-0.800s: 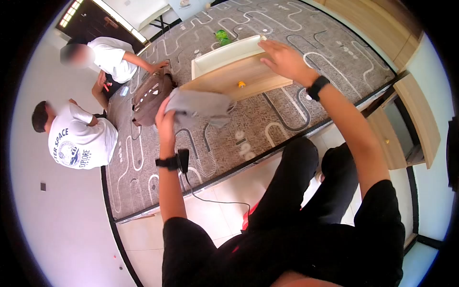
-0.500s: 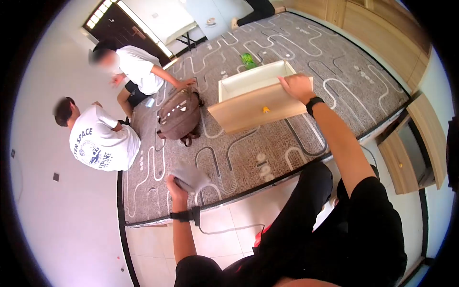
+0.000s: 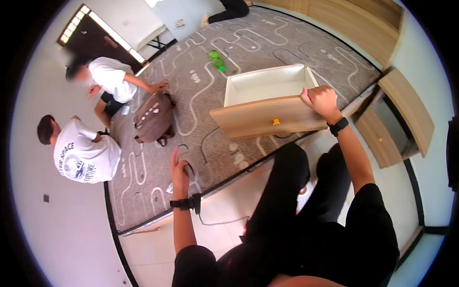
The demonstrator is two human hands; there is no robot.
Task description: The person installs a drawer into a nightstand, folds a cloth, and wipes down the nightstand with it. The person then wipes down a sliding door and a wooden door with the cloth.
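The pale wooden drawer (image 3: 267, 117) rests on the patterned mat, its white box (image 3: 272, 86) facing up and its front panel, with a yellow knob (image 3: 276, 122), toward me. My right hand (image 3: 321, 101) is closed over the top edge of that panel near its right corner. To the left of the drawer, above the mat's near edge, my left hand (image 3: 179, 173) holds a grey cloth (image 3: 192, 165), which is smeared by motion. The cloth does not touch the drawer.
A brown backpack (image 3: 155, 117) lies left of the drawer, beside two people in white shirts (image 3: 112, 79). Behind the drawer is a green bottle (image 3: 216, 60). A wooden cabinet (image 3: 397, 119) stands at the right. Another person's legs (image 3: 229, 12) show at the far edge.
My left hand has carried the cloth away from the drawer, leftward and toward me. The right hand, flat above the drawer's corner at first, has closed on the panel edge. The drawer is turned slightly.
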